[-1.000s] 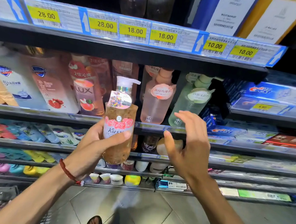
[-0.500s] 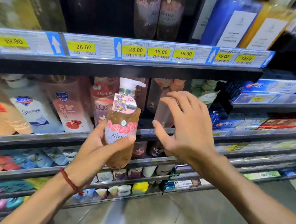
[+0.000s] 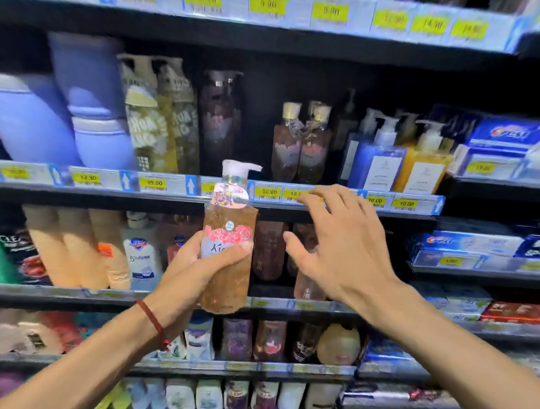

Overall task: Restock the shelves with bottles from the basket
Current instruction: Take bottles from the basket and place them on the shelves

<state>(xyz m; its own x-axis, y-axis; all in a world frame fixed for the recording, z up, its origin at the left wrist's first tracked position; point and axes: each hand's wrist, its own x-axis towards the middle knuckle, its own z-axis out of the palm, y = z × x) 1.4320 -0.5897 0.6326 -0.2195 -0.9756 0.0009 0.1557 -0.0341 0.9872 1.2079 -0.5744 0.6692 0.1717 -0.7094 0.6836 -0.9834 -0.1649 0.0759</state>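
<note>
Amber clear-plastic pump bottle (image 3: 227, 283) with white dispenser head and rose-printed label, shown upright in mid-air, in front of the black shelf rail with yellow price tags (image 3: 164, 185). The bottle is gripped around its middle by the left hand (image 3: 188, 275), with the thumb curled across the label; a red cord bracelet (image 3: 150, 316) is worn on that wrist. The right hand (image 3: 346, 255) is held just right of the bottle, apart from it, fingers spread and gripping nothing. Two brown gold-capped bottles (image 3: 301, 144) are seen farther back on the shelf above.

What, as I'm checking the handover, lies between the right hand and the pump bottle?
Head view: a bare gap between right hand and pump bottle; shelved brown bottles show behind.
</note>
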